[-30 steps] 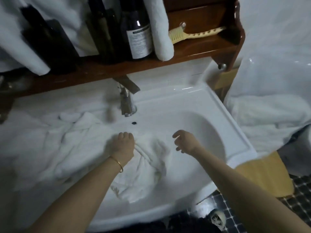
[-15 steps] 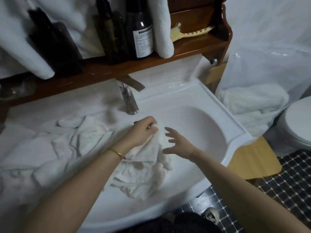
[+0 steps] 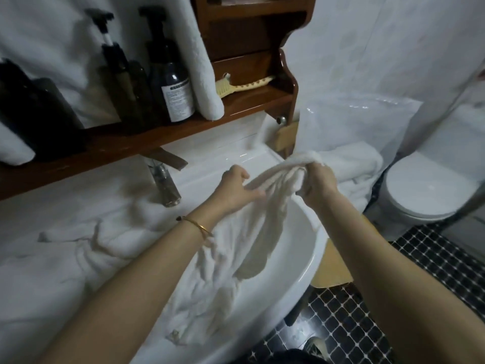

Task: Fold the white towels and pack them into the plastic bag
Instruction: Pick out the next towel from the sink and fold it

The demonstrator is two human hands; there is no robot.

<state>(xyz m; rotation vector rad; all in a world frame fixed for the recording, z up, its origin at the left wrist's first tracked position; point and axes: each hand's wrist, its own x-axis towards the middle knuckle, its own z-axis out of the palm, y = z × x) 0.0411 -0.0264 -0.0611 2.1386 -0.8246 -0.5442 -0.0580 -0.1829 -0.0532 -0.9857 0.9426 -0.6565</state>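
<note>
At the far left, a heap of unfolded white towels (image 3: 65, 258) is spread over the table beside the sink (image 3: 304, 269). One towel (image 3: 236, 258) is raised above the basin. Its upper edge is pinched by the left hand (image 3: 236, 187), with the fingers curled onto the cloth. The bunched corner further right is gripped in the closed right hand (image 3: 317, 182). From this held edge the towel's long axis runs down and toward the person, and the crumpled lower end is draped over the near rim of the sink.

To the right of both hands, just past the sink's edge, the plastic bag (image 3: 354, 122) is stood upright. Whether its mouth is open cannot be told. Folded towels (image 3: 351, 164) are seen through its clear wall, stacked in the lower part, with room left above them.

The bag lies nearer to the right hand. The held towel is judged not yet folded. It should be spread flat and folded before being carried rightward to the bag.
</note>
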